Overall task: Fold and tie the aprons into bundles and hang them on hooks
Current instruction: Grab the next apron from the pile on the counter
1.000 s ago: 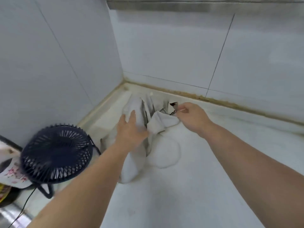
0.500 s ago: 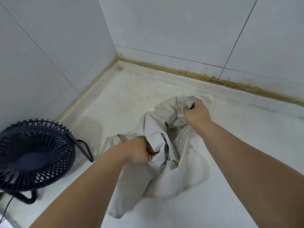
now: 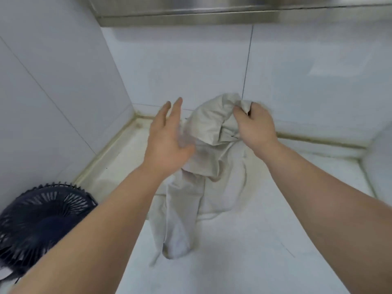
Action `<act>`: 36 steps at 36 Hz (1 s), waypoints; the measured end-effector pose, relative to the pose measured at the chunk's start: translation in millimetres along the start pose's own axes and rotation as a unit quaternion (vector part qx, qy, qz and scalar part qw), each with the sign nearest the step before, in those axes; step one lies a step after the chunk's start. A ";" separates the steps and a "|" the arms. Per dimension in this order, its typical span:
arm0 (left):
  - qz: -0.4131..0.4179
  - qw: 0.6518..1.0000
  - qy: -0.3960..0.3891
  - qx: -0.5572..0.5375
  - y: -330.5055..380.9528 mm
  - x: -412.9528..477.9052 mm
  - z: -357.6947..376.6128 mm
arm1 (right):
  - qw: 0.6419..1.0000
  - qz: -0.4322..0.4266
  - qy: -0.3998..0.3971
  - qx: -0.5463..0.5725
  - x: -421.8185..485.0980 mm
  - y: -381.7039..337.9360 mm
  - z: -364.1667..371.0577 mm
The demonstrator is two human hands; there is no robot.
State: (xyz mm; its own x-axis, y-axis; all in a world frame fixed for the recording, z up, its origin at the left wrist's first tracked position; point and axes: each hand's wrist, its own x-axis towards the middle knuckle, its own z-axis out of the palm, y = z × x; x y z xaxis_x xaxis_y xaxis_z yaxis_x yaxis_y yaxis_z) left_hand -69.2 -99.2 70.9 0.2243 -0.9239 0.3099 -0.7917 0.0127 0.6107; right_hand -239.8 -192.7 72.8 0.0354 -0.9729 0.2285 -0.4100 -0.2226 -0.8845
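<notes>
Crumpled pale grey cloth apron (image 3: 209, 149) lifted off white counter (image 3: 244, 262), right hand (image 3: 255, 126) gripping its bunched top, left hand (image 3: 167, 136) fingers spread beside it, dark blue desk fan (image 3: 40, 223) at left

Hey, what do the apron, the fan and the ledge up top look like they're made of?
Apron: soft woven cloth, pale grey-beige, matte; it creases and drapes limply.
Fan: dark navy grille, plastic or painted wire, unclear.
Ledge: likely brushed stainless steel, grey with dull streaky sheen.

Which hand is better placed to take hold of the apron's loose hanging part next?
Probably left: the left hand is empty, fingers straight, beside the apron, while the right hand grips its bunched top.
</notes>
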 end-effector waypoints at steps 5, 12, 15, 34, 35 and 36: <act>0.049 0.996 -0.068 0.002 21.9 -6.3 -9.5 | 0.992 0.059 0.010 0.107 -26.6 -35.5 -43.2; 0.031 0.984 -0.081 -0.158 39.8 -57.2 -43.6 | 0.992 0.095 0.038 -0.068 -82.8 -51.6 -80.8; -0.009 0.980 -0.052 -0.194 42.8 -79.6 -64.0 | 0.983 0.083 0.057 -0.150 -116.8 -50.7 -90.3; 0.062 0.900 -0.213 -0.374 139.7 -230.7 -94.5 | 0.955 0.058 -0.028 -0.289 -302.6 -63.4 -75.5; 0.086 0.895 -0.221 -0.377 144.5 -236.2 -98.0 | 0.960 0.053 -0.012 -0.276 -301.8 -60.8 -76.0; 0.100 0.890 -0.227 -0.383 148.7 -240.4 -100.8 | 0.965 0.031 0.003 -0.260 -301.3 -61.1 -77.2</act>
State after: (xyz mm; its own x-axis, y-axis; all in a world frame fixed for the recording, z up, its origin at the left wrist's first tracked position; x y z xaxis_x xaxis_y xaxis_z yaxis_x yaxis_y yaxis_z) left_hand -183.5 163.3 160.7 -0.2678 -0.9311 0.2477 -0.1316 0.2901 0.9479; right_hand -295.7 118.8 89.4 -0.0074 -0.9826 0.1854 -0.8127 -0.1021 -0.5737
